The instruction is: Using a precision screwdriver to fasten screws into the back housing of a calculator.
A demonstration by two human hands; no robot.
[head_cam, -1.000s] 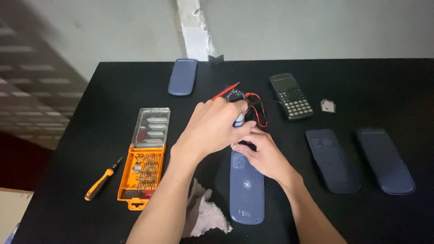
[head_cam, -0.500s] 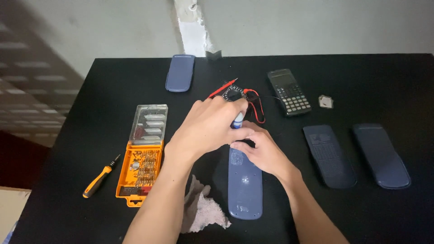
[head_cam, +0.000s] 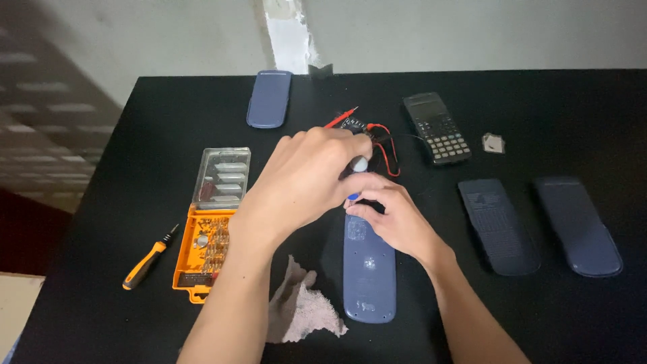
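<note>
Pale wall runs behind the black table (head_cam: 121, 202) that fills almost all of my view. Lying lengthwise in front of me at the table's middle is a blue calculator back (head_cam: 368, 269), face down, its top end under my hands. My left hand (head_cam: 306, 178) comes in from the lower left with fingers curled tight around a small screwdriver (head_cam: 358, 168), of which I can see only the rounded pale cap and a bit of blue handle; its tip is hidden. My right hand (head_cam: 397, 219) is closed down on the top of the blue back, pressing it against the table, fingertips just below the screwdriver. To the right lie two dark blue covers, one ribbed (head_cam: 497, 226) and one smooth (head_cam: 578, 226), side by side and well apart from my hands. Another blue cover (head_cam: 269, 99) sits at the far edge. To the left is an orange bit case (head_cam: 205, 253) with its clear lid (head_cam: 222, 176) swung open. A dark calculator (head_cam: 437, 128) with pale keys rests beyond my hands. A crumpled grey cloth (head_cam: 300, 310) lies just beside the blue back. Red and black probe leads (head_cam: 384, 145) coil behind my left hand. An orange-handled screwdriver (head_cam: 149, 257) lies left of the case. A small grey piece (head_cam: 493, 142) sits near the calculator.
</note>
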